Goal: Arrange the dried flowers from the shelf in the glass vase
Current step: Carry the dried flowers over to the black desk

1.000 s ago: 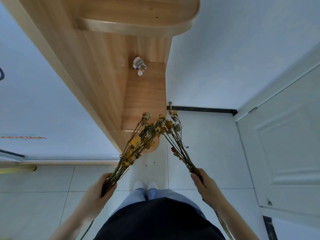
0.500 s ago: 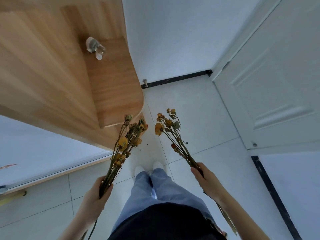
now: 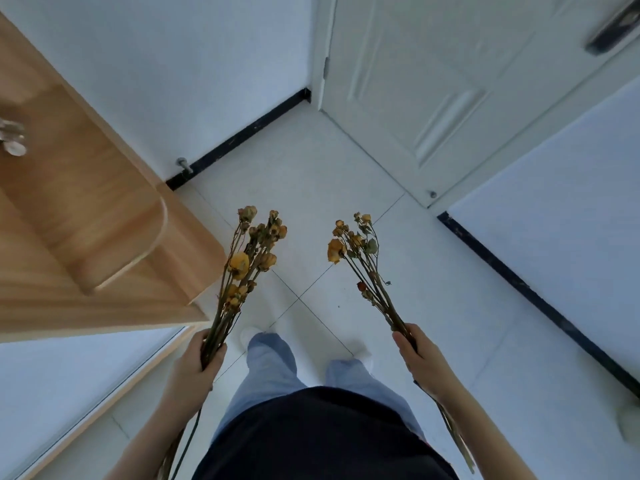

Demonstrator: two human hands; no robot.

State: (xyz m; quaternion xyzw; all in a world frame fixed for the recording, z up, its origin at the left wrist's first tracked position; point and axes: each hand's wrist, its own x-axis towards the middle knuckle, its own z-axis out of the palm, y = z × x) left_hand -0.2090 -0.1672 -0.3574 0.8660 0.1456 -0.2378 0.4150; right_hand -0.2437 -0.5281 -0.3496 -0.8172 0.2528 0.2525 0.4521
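A person stands on a white tiled floor (image 3: 311,174), a bunch of dried flowers in each hand. The left hand (image 3: 197,362) is curled tight around the stems of the left bunch (image 3: 249,258), whose yellow heads rise just beside the corner of a wooden shelf (image 3: 104,220). The right hand (image 3: 417,358) grips the sparser right bunch (image 3: 360,258), held well apart from the other. Stem ends trail below both wrists. A white door (image 3: 433,81) stands ahead. A small pale object (image 3: 12,138), too blurred to identify, sits on the shelf.
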